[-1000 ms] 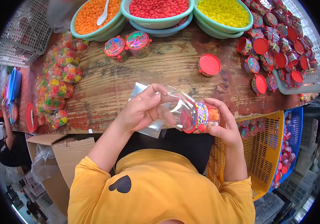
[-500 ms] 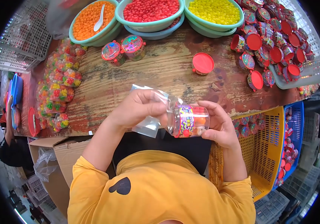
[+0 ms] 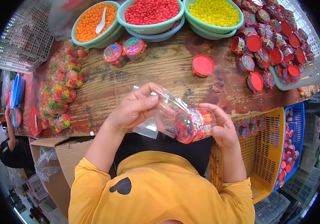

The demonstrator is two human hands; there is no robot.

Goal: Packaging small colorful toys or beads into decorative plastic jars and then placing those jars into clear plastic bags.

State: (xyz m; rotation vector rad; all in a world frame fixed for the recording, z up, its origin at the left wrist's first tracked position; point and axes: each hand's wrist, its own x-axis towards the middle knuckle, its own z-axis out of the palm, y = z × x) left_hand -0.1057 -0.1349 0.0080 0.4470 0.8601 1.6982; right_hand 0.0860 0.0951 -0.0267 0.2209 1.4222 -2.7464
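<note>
The grip of the right hand (image 3: 223,128) is closed around one end of a clear candy jar (image 3: 199,125), with the thumb below and the fingers above. The jar lies tilted on its side in the air, just in front of the near edge of the wooden table (image 3: 160,72); its red lid end points to the lower left, and orange candies show near the right hand. A clear plastic bag (image 3: 178,102) stretches from the jar to the left hand (image 3: 139,106), whose thumb and forefinger are near the film; I cannot tell if they pinch it. Below the left hand, a flat piece of clear film (image 3: 147,128) is at the table edge. Farther away on the table stands a red-topped container (image 3: 203,65), and to its left are two small jars (image 3: 125,52) with shiny red-rimmed lids, side by side. At the back there are orange candies (image 3: 87,28) with a white spoon (image 3: 100,25) on them, red candies (image 3: 152,11) and yellow candies (image 3: 214,12), each in a pale green basin. Clear packs of mixed candies (image 3: 68,80) stand in rows at left, and a heap of red-topped jars (image 3: 274,44) is at right.
</note>
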